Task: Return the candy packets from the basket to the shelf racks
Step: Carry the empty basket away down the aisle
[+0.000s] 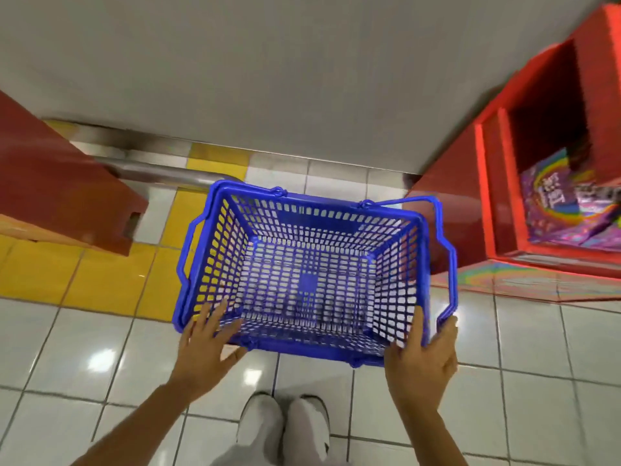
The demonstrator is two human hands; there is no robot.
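You're looking straight down at the blue basket on the tiled floor, and nothing lies on its mesh bottom. Your left hand sits at the near left corner, fingers spread wide and straight, tips touching the rim and the inner wall. Your right hand is on the near right corner, thumb laid inside against the mesh, the other fingers wrapped round the outside of the rim. Both carrying handles are folded down along the sides. The candy packets are over on your right, lying in the bottom compartment of the red shelf rack: purple packs with a rainbow arc. There's white lettering on the front one, but it's too blurred to read. A second red stand is on your left, with a metal rail running behind it. Your white shoes are just short of the basket.
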